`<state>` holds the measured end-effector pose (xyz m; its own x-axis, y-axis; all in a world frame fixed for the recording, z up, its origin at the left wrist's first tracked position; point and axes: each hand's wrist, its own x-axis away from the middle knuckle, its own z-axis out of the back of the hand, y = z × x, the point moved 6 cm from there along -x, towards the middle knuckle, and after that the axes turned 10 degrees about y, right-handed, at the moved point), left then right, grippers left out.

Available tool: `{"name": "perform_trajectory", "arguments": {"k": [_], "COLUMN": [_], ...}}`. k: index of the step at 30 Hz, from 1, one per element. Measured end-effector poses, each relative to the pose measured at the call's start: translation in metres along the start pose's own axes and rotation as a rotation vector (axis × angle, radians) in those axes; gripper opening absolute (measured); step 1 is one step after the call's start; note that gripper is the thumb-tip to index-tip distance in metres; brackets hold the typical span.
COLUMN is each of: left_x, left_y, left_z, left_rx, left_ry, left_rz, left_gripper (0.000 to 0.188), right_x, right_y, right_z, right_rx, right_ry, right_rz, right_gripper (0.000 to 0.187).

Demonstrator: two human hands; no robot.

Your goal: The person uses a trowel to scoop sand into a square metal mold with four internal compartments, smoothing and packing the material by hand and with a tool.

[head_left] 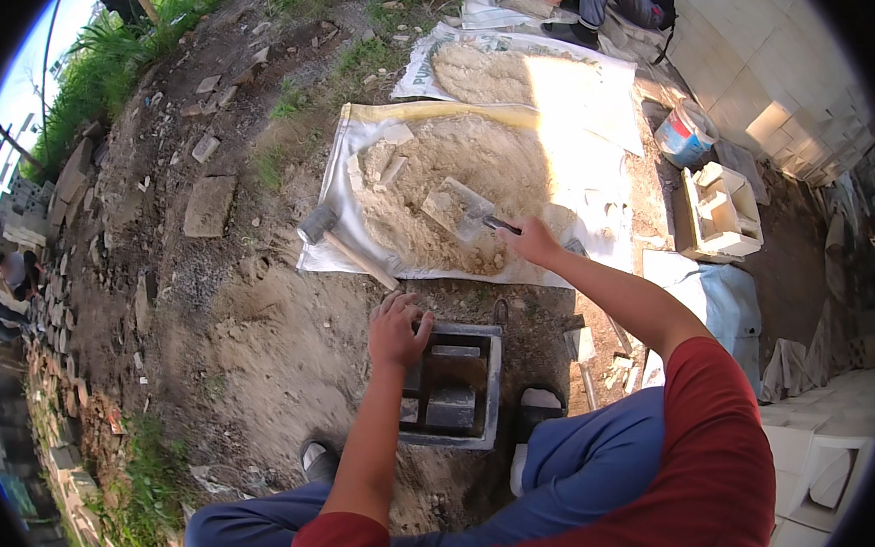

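Observation:
My right hand (533, 241) is closed round the dark handle of a trowel (457, 210). The trowel's flat blade, dusted with pale material, lies over a heap of sandy mix (490, 150) spread on a white sack sheet (333, 195). Fingers apart, my left hand (397, 330) rests at the far left corner of a grey metal block mould (497, 385) on the ground between my feet. Inside the mould are rounded and boxy dark cores. A mallet (320, 225) with a pale wooden handle lies at the sheet's near left edge.
Another sheet with mix (505, 74) lies beyond, near a crouching person (621, 1). To the right stand a bucket (684, 133) and a pale hollow block (722, 211). A small trowel-like tool (580, 345) lies by my right foot. Another person (17, 274) is far left.

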<state>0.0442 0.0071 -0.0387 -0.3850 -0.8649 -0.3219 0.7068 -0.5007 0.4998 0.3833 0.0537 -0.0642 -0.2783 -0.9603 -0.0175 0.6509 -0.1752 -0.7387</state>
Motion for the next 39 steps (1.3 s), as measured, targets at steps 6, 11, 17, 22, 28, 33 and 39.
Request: {"name": "perform_trajectory", "arguments": {"k": [6, 11, 17, 22, 28, 33, 39], "left_x": [-0.043, -0.131, -0.167, -0.141, -0.121, -0.114, -0.107], "left_y": [-0.015, -0.045, -0.082, -0.084, -0.073, -0.074, -0.074], "left_z": [0.011, 0.02, 0.043, 0.033, 0.011, 0.007, 0.006], "left_rx": [-0.085, -0.192, -0.403, -0.395, -0.42, -0.411, -0.368], "left_ry": [0.031, 0.086, 0.095, 0.058, -0.008, -0.081, -0.156], "left_rz": [-0.039, -0.176, -0.406, -0.358, -0.356, -0.445, -0.414], "left_gripper": [0.026, 0.029, 0.053, 0.06, 0.065, 0.058, 0.053], "right_x": [-0.01, -0.025, -0.02, 0.003, 0.034, 0.062, 0.07], "right_y": [-0.058, -0.108, -0.136, -0.116, -0.066, -0.044, -0.044], "right_z": [0.059, 0.126, 0.137, 0.135, 0.111, 0.078, 0.052], "right_rx": [-0.011, -0.047, -0.03, -0.015, -0.012, 0.006, 0.005], "right_ry": [-0.079, -0.119, -0.231, -0.304, -0.347, -0.358, -0.348], "right_rz": [0.065, 0.138, 0.183, 0.092, 0.029, -0.016, -0.022], "right_gripper": [0.032, 0.029, 0.035, 0.037, 0.035, 0.036, 0.033]}}
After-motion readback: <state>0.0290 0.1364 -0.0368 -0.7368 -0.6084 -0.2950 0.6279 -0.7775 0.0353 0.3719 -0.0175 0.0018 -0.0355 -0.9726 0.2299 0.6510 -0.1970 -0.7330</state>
